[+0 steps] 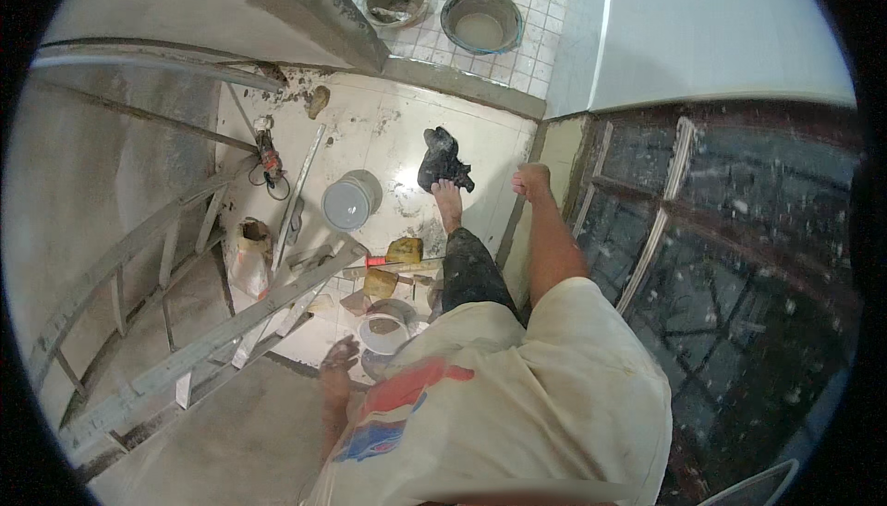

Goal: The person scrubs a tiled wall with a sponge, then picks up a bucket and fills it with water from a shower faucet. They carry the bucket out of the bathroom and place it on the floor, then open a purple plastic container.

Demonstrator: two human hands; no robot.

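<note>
With twelve at the top, the left hand (pixel 340 358) is down low, and the small white bucket (pixel 393 309) with grey stuff in it sits just beside it, at two o'clock. That hand is much nearer to it than the right hand (pixel 531 181). The left fingers look loose and a bit apart; I can't tell if they touch the bucket. The right hand is curled into a fist, and I can't see if anything is tucked inside.

The long ladder (pixel 268 310) runs from eight o'clock up to two, and its rail makes an edge at about eleven o'clock from the left hand. Two yellow blocks (pixel 404 250) lie past the bucket at twelve to one.

From the fist, the black cloth (pixel 442 159) is on the floor at nine to ten o'clock, with the bare foot (pixel 447 199) at its bottom edge. The dark window (pixel 711 256) stands at about four, so that side is tight. Pale floor (pixel 407 206) gives room between the cloth and the big bucket (pixel 373 190).
</note>
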